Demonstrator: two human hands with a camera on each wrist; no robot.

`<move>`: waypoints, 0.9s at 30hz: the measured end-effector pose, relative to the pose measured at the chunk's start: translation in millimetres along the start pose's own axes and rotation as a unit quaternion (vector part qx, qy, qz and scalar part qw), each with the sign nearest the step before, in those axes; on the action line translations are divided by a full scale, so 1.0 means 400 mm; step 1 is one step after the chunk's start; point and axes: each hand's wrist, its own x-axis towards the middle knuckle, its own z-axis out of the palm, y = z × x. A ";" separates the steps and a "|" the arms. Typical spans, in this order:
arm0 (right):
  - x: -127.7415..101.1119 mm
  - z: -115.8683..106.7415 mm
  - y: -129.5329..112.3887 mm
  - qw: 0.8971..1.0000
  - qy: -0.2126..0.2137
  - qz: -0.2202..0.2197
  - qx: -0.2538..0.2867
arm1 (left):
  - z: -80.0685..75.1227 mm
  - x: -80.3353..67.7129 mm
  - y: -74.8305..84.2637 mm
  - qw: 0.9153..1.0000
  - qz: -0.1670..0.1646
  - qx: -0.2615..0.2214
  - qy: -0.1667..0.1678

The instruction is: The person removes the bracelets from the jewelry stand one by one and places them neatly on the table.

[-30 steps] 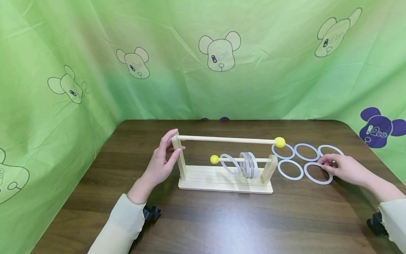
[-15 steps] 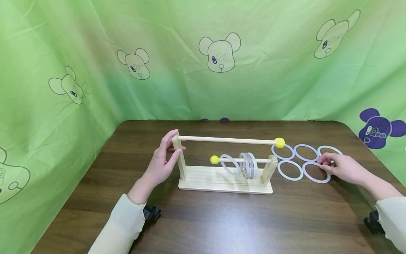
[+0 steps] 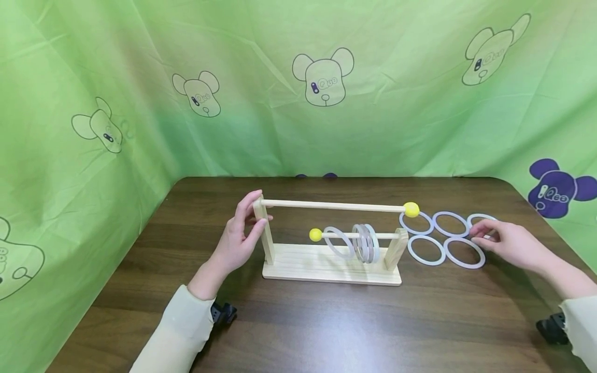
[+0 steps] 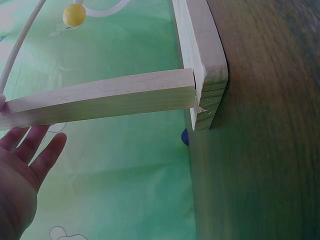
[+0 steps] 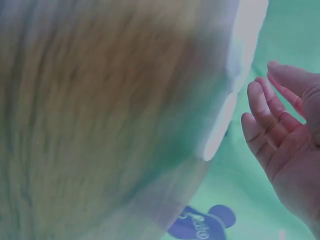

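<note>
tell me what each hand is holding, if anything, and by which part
The left hand grips the wooden stand by the upper part of its taller post. The right hand, near the loose rings, holds nothing that shows.

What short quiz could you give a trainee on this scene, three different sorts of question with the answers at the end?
1. How many rings are off the wooden stand, counting the one partly covered by the right hand?
2. Which part of the stand does the left hand hold: (a) the base, (b) the tall post, (c) the short rod?
3. True or false: the long top rod has no rings on it.

Key: 1. Five. 2. b. 3. True.
</note>
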 end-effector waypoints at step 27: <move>-0.009 -0.015 -0.327 0.981 0.082 -0.034 0.172 | 0.002 -0.001 0.002 1.000 -0.001 -0.004 0.003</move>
